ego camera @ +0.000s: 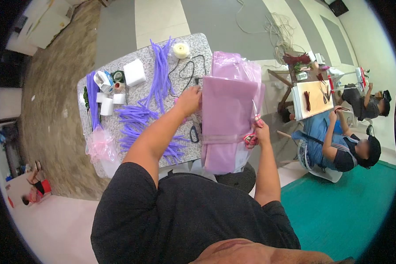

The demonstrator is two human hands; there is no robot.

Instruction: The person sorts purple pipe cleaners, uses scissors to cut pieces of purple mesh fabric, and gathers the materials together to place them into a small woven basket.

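Observation:
A pack of folded pink-mauve sheets (229,109), partly in clear plastic, lies over the table's right side and extends past its edge. My left hand (190,99) is at the pack's left edge, its fingertips partly hidden. My right hand (263,132), at the pack's right side, is closed on a thing with two red plaid, cloth-like parts (251,141); its kind is unclear. Black-handled scissors (194,133) lie below my left hand. Purple fuzzy stems (135,122) lie on the speckled table (181,79), left of my left forearm.
A cream roll (181,50), black cord (187,77), white foam blocks (134,73), tape rolls (118,77) and pink netting (102,143) are on the table. To the right, a co-worker (340,145) sits at another table (312,102). Coiled cable (282,34) lies on the floor.

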